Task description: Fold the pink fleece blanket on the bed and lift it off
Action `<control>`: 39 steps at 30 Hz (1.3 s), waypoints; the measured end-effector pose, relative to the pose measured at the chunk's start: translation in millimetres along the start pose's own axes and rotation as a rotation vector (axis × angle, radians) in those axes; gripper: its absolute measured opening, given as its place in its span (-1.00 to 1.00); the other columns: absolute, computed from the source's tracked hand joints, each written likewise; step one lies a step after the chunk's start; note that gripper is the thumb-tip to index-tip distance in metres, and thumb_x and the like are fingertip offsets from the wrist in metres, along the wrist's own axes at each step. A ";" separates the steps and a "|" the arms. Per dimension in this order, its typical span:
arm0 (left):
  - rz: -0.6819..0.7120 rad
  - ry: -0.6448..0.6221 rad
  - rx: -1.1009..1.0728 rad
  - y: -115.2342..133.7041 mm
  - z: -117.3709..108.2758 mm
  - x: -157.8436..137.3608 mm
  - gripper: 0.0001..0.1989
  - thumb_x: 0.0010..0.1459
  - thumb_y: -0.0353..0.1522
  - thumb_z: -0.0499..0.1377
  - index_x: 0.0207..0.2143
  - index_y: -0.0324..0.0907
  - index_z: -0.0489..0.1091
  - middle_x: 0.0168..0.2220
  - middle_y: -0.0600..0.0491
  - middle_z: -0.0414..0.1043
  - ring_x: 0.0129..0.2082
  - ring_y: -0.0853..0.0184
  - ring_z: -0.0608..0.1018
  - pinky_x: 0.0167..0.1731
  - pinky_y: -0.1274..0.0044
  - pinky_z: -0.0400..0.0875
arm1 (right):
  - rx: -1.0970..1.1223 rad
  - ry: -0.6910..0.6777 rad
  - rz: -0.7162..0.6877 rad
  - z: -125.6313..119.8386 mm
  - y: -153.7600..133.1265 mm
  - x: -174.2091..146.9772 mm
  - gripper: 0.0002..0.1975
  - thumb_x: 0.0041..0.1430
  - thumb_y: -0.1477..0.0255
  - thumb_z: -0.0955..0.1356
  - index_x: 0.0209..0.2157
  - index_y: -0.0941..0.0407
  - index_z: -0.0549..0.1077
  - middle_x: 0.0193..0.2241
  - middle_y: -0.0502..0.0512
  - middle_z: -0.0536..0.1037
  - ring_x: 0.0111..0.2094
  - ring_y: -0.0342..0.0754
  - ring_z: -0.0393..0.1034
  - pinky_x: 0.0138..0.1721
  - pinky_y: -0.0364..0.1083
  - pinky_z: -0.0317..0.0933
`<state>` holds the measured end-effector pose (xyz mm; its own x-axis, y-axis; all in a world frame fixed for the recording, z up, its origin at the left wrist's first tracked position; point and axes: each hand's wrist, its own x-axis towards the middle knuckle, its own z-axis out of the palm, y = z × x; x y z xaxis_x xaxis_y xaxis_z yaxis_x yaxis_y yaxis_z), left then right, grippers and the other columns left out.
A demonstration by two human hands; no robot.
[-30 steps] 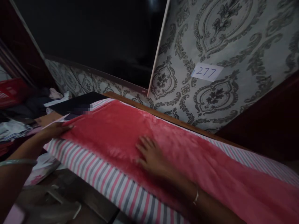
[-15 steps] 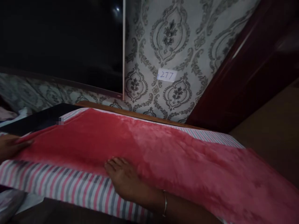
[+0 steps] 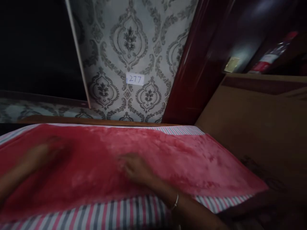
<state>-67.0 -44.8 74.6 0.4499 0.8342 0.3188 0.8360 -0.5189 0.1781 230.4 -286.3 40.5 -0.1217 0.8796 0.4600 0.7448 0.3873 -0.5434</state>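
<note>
On the red cloth (image 3: 144, 159) both hands lay flat and open, gripping nothing: the right hand (image 3: 135, 167) pressed near its middle, the left hand (image 3: 40, 153), blurred, had slid inward from the far left edge it touched a second before. The cloth stayed spread over the striped sheet (image 3: 115, 215), apparently being smoothed, below the wallpaper with its numbered label (image 3: 135, 79).

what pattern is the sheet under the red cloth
Pink, grey and white stripes on the sheet, head view.
</note>
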 end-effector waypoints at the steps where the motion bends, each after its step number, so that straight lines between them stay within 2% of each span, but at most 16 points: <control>1: 0.066 -0.073 -0.013 25.7 12.8 11.1 -0.54 0.22 -0.21 -0.11 -0.08 -0.22 0.49 0.11 -0.07 0.45 0.15 0.16 0.43 0.20 0.34 0.25 | -0.015 0.071 0.091 -18.5 21.6 -3.3 -0.68 0.28 0.46 0.26 0.01 0.09 0.50 0.01 0.12 0.57 0.02 -0.02 0.45 0.09 -0.01 0.28; 2: 0.155 -0.171 -0.024 55.1 24.6 22.1 -0.53 0.17 -0.24 -0.09 -0.07 -0.26 0.48 0.14 -0.10 0.43 0.20 0.17 0.38 0.24 0.39 0.20 | -0.051 0.145 0.201 -38.7 43.2 -7.5 -0.69 0.25 0.49 0.26 -0.03 0.09 0.53 -0.02 0.12 0.59 -0.01 -0.01 0.48 0.05 0.00 0.32; 5: 0.306 -0.277 -0.105 153.8 51.1 50.0 -0.49 0.14 -0.27 -0.02 0.08 -0.31 0.39 0.23 -0.14 0.34 0.25 0.15 0.33 0.27 0.38 0.15 | -0.264 0.280 0.539 -104.9 100.2 -25.7 -0.65 0.22 0.58 0.24 -0.07 0.10 0.56 -0.06 0.10 0.61 -0.04 -0.04 0.50 0.02 -0.05 0.34; 8: 0.394 -0.313 -0.190 242.7 68.5 69.3 -0.50 0.19 -0.34 -0.02 0.15 -0.29 0.34 0.22 -0.16 0.34 0.21 0.19 0.39 0.22 0.43 0.22 | -0.384 0.321 0.685 -162.9 141.5 -47.3 -0.59 0.24 0.60 0.18 -0.01 0.16 0.53 0.00 0.17 0.58 0.03 -0.04 0.46 0.08 -0.07 0.29; 11: 0.425 -0.308 -0.212 304.1 87.2 84.7 -0.51 0.21 -0.39 0.00 0.18 -0.31 0.32 0.24 -0.18 0.32 0.23 0.22 0.38 0.21 0.48 0.21 | -0.449 0.292 0.759 -198.6 175.6 -62.7 -0.55 0.22 0.61 0.17 0.06 0.18 0.50 0.04 0.19 0.55 0.08 -0.02 0.42 0.13 -0.07 0.24; 14: 0.418 -0.294 -0.204 339.6 108.0 99.6 -0.51 0.25 -0.38 0.00 0.21 -0.29 0.27 0.25 -0.19 0.30 0.23 0.19 0.38 0.19 0.45 0.24 | -0.492 0.202 0.804 -214.1 207.9 -67.2 -0.50 0.20 0.61 0.19 0.14 0.18 0.43 0.11 0.20 0.49 0.15 -0.01 0.36 0.15 -0.09 0.19; 19: 0.382 -0.315 -0.130 365.0 136.1 120.0 -0.57 0.33 -0.32 -0.10 0.15 -0.25 0.33 0.18 -0.20 0.37 0.18 0.11 0.43 0.13 0.30 0.30 | -0.522 -0.002 0.803 -221.0 247.4 -61.4 -0.48 0.22 0.54 0.24 0.22 0.07 0.36 0.12 0.14 0.49 0.12 0.00 0.37 0.11 -0.10 0.17; 22: 0.386 -0.326 -0.077 370.5 149.4 123.6 -0.60 0.33 -0.28 -0.07 0.06 -0.23 0.41 0.14 -0.20 0.41 0.16 0.06 0.42 0.12 0.21 0.27 | -0.536 -0.111 0.784 -225.0 258.1 -61.0 -0.57 0.21 0.49 0.29 0.11 0.02 0.46 0.05 0.09 0.54 0.06 -0.01 0.40 0.06 -0.09 0.17; 25: 0.416 -0.312 -0.047 371.8 159.4 120.5 -0.63 0.32 -0.27 -0.05 -0.06 -0.23 0.47 0.06 -0.19 0.43 0.13 0.07 0.41 0.09 0.24 0.27 | -0.552 -0.179 0.788 -232.3 261.1 -65.0 -0.71 0.14 0.44 0.36 -0.07 0.03 0.54 -0.11 0.07 0.60 -0.09 -0.01 0.45 -0.09 -0.11 0.19; 27: 0.429 -0.290 -0.038 371.5 162.7 117.6 -0.63 0.32 -0.25 -0.05 -0.08 -0.23 0.47 0.03 -0.19 0.43 0.11 0.06 0.40 0.06 0.26 0.27 | -0.582 -0.164 0.794 -238.5 260.5 -67.3 -0.78 0.17 0.41 0.35 -0.14 0.07 0.54 -0.15 0.10 0.60 -0.14 -0.01 0.44 -0.15 -0.13 0.17; 30: 0.445 -0.253 -0.022 372.0 162.4 115.3 -0.66 0.29 -0.26 0.02 -0.03 -0.24 0.43 0.01 -0.18 0.43 0.09 0.05 0.41 0.01 0.27 0.28 | -0.671 -0.033 0.799 -243.4 260.1 -66.5 -0.74 0.31 0.43 0.21 -0.06 0.13 0.46 -0.01 0.23 0.51 -0.01 0.01 0.36 -0.07 -0.10 0.10; 32: 0.441 -0.237 0.005 373.8 160.4 115.7 -0.69 0.27 -0.29 0.05 -0.03 -0.25 0.42 0.01 -0.18 0.42 0.07 0.06 0.43 -0.01 0.28 0.30 | -0.717 0.046 0.817 -239.4 262.4 -63.4 -0.71 0.34 0.47 0.16 -0.03 0.14 0.42 0.00 0.26 0.49 0.02 0.02 0.33 -0.03 -0.08 0.08; 35: 0.374 -0.247 0.056 376.5 158.7 117.7 -0.72 0.27 -0.34 0.02 -0.08 -0.28 0.41 0.00 -0.21 0.43 0.04 0.06 0.46 -0.05 0.29 0.32 | -0.723 0.058 0.849 -223.5 268.6 -58.6 -0.76 0.32 0.50 0.20 -0.09 0.14 0.45 -0.08 0.25 0.53 -0.04 0.04 0.38 -0.06 -0.05 0.11; 39: 0.327 -0.266 0.098 375.9 162.5 121.4 -0.68 0.29 -0.32 -0.06 -0.11 -0.27 0.41 -0.06 -0.23 0.49 0.01 0.02 0.50 -0.08 0.28 0.34 | -0.703 0.060 0.833 -213.8 274.7 -58.5 -0.76 0.30 0.47 0.24 -0.08 0.09 0.47 -0.06 0.17 0.54 -0.01 0.02 0.38 -0.02 -0.06 0.14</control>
<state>353.0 -108.3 29.0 0.7507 0.6545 0.0902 0.6561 -0.7545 0.0140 582.3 -290.5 14.4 0.6124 0.7702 0.1780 0.7896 -0.5848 -0.1860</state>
